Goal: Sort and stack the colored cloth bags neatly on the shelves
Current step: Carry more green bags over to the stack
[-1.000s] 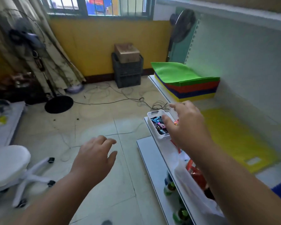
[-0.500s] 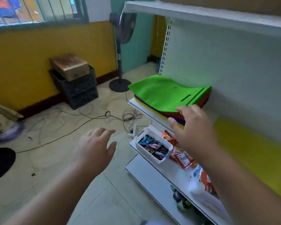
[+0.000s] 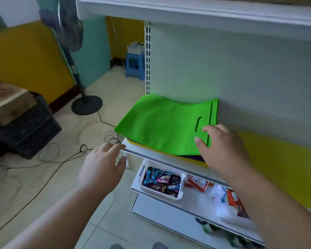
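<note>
A stack of cloth bags lies at the left end of the white shelf (image 3: 133,150), with a green bag (image 3: 162,124) on top and blue, red and yellow edges showing beneath. A yellow bag (image 3: 280,168) lies flat on the same shelf to the right. My right hand (image 3: 221,148) reaches over the green bag's near right corner by its handle slot, fingers relaxed and spread, holding nothing. My left hand (image 3: 101,166) hovers open just in front of the shelf's left corner, fingertips close to its edge.
Below, a lower shelf holds a white basket of wrapped candy (image 3: 162,182) and red snack packets (image 3: 197,183). A standing fan (image 3: 74,56), a black crate (image 3: 23,126) with a wooden box, floor cables and a blue stool (image 3: 135,65) lie to the left. An upper shelf (image 3: 196,11) overhangs.
The view has swung right and closer to the shelf. Both hands have moved forward: the right one now over the green bag's corner, the left one up to the shelf edge.
</note>
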Demonstrator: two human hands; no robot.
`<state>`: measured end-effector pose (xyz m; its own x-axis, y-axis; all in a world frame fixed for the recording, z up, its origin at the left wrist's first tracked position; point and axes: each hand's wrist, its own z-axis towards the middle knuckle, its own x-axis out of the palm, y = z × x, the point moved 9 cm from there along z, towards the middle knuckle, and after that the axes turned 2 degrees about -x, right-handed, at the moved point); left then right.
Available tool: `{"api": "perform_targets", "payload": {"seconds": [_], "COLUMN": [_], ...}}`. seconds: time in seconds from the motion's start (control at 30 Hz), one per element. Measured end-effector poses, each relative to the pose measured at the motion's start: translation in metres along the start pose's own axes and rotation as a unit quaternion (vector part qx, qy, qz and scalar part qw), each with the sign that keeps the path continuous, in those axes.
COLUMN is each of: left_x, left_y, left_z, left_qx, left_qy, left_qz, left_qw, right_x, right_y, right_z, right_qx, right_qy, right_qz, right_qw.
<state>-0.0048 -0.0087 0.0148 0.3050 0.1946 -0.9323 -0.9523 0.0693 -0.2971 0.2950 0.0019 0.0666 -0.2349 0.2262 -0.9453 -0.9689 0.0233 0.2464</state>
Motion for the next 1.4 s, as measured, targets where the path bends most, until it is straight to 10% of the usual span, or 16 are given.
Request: {"api": "perform_targets", "payload": {"seconds": [0.37,0.83,1.13,1.4], "left_x": [0.034,0.041,-0.012,0.000], "left_y": [0.043,0.031,-0.010,-0.201], "left_z": [0.114,0.163,0.091,-0.050], "left_qx": [0.049,0.035,0.125,0.223], "left_qy": [0.116,0.301,0.134,0.082], "left_qz": [-0.150,-0.222,-0.151,-0.275], "left_qw": [0.981,0.927,0.971,0.932], "right_x": [0.022,0.050,-0.012,-0.117], "right_y": [0.028,0.031,0.003,-0.147], "right_z": [-0.015,-0.011,-0.084,-0.264], "right_qx": [0.200,0.304,0.220,0.279], "right_qy": [-0.018,0.013,-0.148,-0.270], "right_qz": [-0.118,0.166,0.086,0.053], "right_qw": [0.973,0.938,0.960,0.920]}}
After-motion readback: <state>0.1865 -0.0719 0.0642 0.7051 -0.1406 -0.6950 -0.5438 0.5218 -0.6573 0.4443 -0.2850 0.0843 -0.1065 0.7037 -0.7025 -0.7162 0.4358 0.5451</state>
